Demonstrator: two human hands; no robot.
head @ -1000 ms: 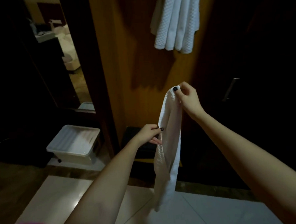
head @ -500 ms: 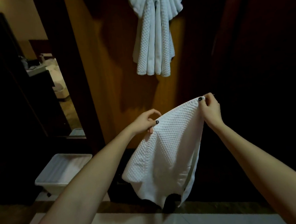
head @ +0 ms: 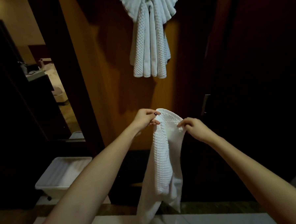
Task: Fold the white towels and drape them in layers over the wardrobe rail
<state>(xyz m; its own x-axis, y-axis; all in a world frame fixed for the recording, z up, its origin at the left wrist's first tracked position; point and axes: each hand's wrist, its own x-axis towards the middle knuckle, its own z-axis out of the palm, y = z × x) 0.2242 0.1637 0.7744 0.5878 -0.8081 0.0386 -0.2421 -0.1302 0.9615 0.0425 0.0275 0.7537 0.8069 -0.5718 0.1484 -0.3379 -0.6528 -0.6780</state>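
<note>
Overhead, the hung towels are cut off, their rail unseen; left hand and right hand pinch a waffle-textured white towel, folded lengthwise.

There are two hands, a left hand and a right hand. One white towel hangs from them. Higher up there is one bunch of hanging towels; how many are in it is hard to tell. One white plastic bin sits on the floor.
</note>
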